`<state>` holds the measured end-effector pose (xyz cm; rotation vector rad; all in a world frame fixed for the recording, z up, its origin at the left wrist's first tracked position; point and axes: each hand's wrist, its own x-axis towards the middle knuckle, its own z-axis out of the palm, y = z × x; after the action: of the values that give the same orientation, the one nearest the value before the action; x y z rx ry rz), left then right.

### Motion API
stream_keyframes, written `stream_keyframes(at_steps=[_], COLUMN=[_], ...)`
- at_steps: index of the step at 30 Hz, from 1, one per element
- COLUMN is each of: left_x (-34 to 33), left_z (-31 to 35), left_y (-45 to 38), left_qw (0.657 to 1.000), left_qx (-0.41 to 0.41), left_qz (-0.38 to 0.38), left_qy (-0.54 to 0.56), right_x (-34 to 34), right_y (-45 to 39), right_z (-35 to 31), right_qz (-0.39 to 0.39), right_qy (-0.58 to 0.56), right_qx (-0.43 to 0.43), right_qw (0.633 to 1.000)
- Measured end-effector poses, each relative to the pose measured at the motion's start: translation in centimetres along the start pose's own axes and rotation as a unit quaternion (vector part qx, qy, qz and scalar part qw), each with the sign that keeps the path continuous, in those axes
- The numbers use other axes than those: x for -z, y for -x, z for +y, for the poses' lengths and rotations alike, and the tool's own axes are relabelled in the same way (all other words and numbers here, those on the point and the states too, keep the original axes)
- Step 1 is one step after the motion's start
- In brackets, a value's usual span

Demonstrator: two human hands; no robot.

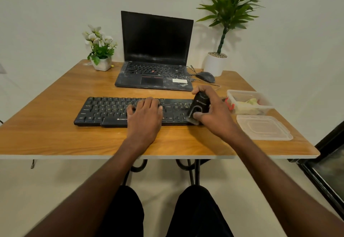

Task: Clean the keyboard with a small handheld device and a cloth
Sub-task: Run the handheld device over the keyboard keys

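Black handheld device (199,106), nozzle on the keyboard (111,111) near the table's right edge, right hand (214,114) wrapped around it; left hand (145,114) flat, fingers spread.

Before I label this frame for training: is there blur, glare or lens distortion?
Head view: wide-angle bending bows the table edge; even, soft light with no glare on the dark laptop screen; the keyboard legends look soft.
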<state>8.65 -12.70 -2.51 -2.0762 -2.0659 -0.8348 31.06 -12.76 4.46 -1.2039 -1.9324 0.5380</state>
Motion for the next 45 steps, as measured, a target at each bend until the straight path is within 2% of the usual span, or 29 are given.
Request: stream_keyframes(at_steps=[2, 5, 7, 13, 18, 20, 24, 27, 30, 34, 37, 39, 41, 42, 45], left_x=[0.0, 0.0, 0.0, 0.3, 3.1, 4.7, 6.0, 5.7, 5.8, 5.7, 5.4, 5.4, 5.4, 5.4, 5.6], left_z=[-0.1, -0.1, -0.1, -0.1, -1.8, -4.6, -9.9, -10.2, -10.0, -10.3, -10.2, -10.2, -10.1, -10.1, -9.8], left_y=[0.0, 0.0, 0.0, 0.1, 0.1, 0.2, 1.0, 1.1, 1.3, 1.3, 1.0, 1.0, 1.0, 1.1, 1.3], left_qw=[1.000, 1.000, 1.000, 1.000, 0.986, 0.990, 0.998, 0.999, 0.999, 0.998, 0.999, 1.000, 1.000, 1.000, 0.999], left_qx=[0.000, 0.000, -0.001, -0.007, 0.015, 0.003, -0.031, -0.020, -0.028, -0.017, -0.010, -0.008, -0.007, -0.009, -0.013], left_qz=[0.002, 0.002, 0.000, 0.004, 0.065, 0.044, -0.037, -0.035, -0.032, -0.022, -0.019, -0.020, -0.017, -0.014, -0.006], left_qy=[0.002, -0.001, 0.000, 0.012, 0.155, 0.136, 0.034, 0.034, 0.030, 0.064, 0.032, 0.022, 0.021, 0.021, 0.032], right_x=[-0.1, 0.9, 1.6, 1.3, -0.2, -1.0, -4.3, -7.2, -9.1, -9.9, -9.8, -9.0, -7.7, -6.9, -4.7], right_y=[0.1, 0.0, -0.1, 0.0, -0.4, -1.3, -1.9, -0.1, 0.7, -0.7, -1.0, -0.6, -0.1, 0.2, 1.1], right_z=[-0.1, 0.0, 0.3, 0.4, -1.5, -2.2, -3.1, -4.7, -6.3, -8.4, -8.6, -8.1, -7.5, -7.3, -6.3], right_qz=[-0.007, -0.001, 0.020, 0.075, 0.054, 0.041, 0.019, 0.020, 0.007, -0.018, -0.063, -0.094, -0.080, -0.066, -0.014], right_qy=[-0.004, 0.167, 0.236, 0.165, 0.063, 0.044, 0.085, 0.117, 0.059, -0.079, -0.034, 0.057, 0.158, 0.174, 0.122], right_qx=[0.004, 0.028, 0.017, 0.016, 0.017, 0.015, 0.017, 0.046, 0.060, 0.039, 0.083, 0.092, 0.086, 0.081, 0.048], right_qw=[1.000, 0.986, 0.971, 0.983, 0.996, 0.998, 0.996, 0.992, 0.996, 0.996, 0.994, 0.990, 0.980, 0.979, 0.991])
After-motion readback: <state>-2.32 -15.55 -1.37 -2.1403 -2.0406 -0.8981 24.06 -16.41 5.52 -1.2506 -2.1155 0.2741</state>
